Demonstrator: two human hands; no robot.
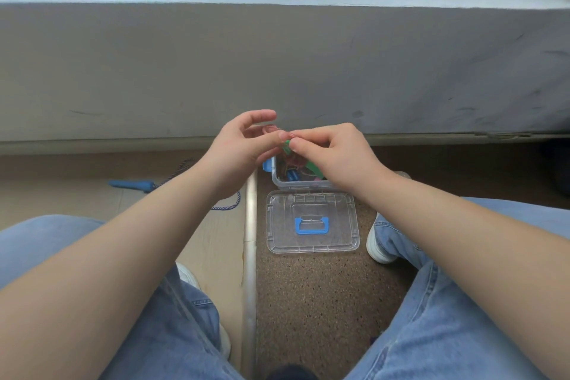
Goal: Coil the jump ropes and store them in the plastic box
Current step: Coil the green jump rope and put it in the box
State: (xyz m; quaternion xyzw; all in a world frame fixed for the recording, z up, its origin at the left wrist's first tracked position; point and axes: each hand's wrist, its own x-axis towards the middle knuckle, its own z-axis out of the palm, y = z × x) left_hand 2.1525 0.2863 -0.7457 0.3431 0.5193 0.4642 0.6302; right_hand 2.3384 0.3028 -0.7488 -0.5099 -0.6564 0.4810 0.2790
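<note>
My left hand (239, 148) and my right hand (333, 154) meet above the clear plastic box (296, 183) on the floor. Between them is a jump rope with a green handle (288, 146) and a reddish cord (271, 129). My right hand pinches the green handle; my left fingers touch the cord, partly spread. Inside the box lie more rope parts, blue among them. A second jump rope with a blue handle (132, 185) and dark blue cord (228, 205) lies on the floor to the left, partly hidden by my left forearm.
The box's clear lid (311, 222) with a blue handle lies flat on the speckled brown mat just in front of the box. A metal strip (250, 241) runs between the mat and the wooden floor. A grey wall stands close behind. My knees and white shoes flank the mat.
</note>
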